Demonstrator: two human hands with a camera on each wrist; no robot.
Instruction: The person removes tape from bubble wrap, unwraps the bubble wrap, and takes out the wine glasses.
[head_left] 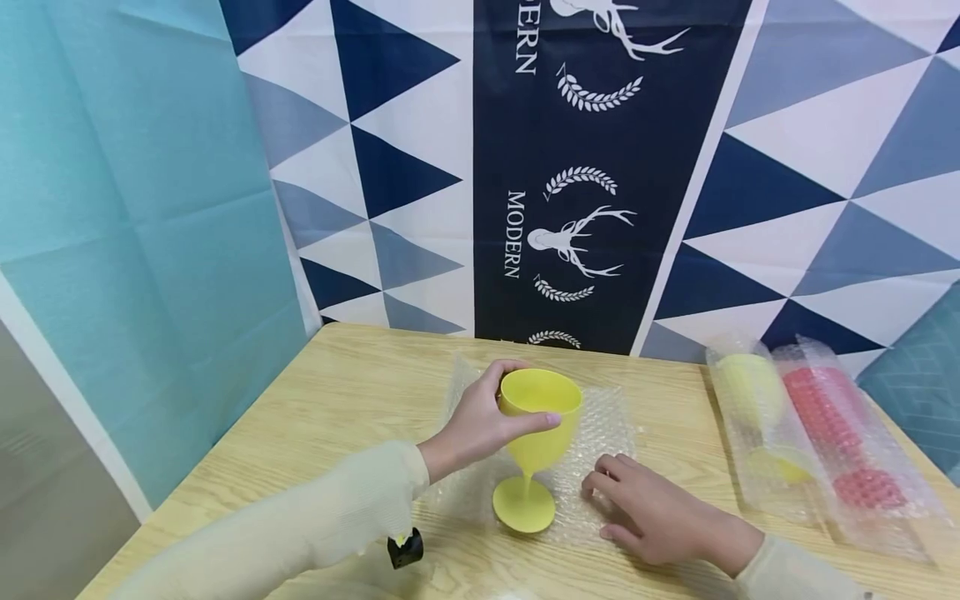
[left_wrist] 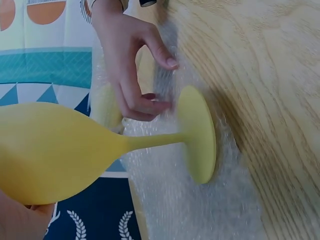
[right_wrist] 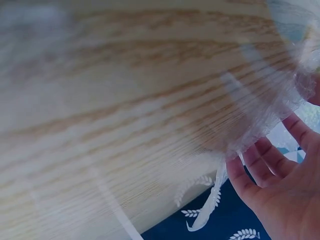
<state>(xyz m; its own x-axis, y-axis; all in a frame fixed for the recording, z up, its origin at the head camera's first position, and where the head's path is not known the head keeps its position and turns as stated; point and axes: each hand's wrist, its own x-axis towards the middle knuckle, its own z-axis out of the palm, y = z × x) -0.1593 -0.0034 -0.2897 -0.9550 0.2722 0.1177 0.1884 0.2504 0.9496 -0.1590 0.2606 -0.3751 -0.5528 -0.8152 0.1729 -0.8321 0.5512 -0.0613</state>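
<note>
My left hand (head_left: 480, 423) grips a yellow plastic goblet (head_left: 551, 446) by its bowl, the thumb across the near side and the fingers round the far side. The goblet stands nearly upright, its round foot (left_wrist: 197, 135) close over a flat sheet of bubble wrap (head_left: 603, 429). To the right of the foot is my right hand (head_left: 652, 510), low over the sheet's right part, with fingers loosely bent and thumb apart. In the right wrist view, its fingertips are right at the crinkled edge of the clear wrap (right_wrist: 270, 125).
At the right side of the wooden table (head_left: 360, 383) lie two bubble-wrapped goblets, one yellow (head_left: 750, 392) and one red (head_left: 828, 417). A patterned cloth (head_left: 405, 167) hangs behind the table, and a teal cloth (head_left: 150, 208) hangs along the left. A small black device (head_left: 405, 548) sits under the left sleeve.
</note>
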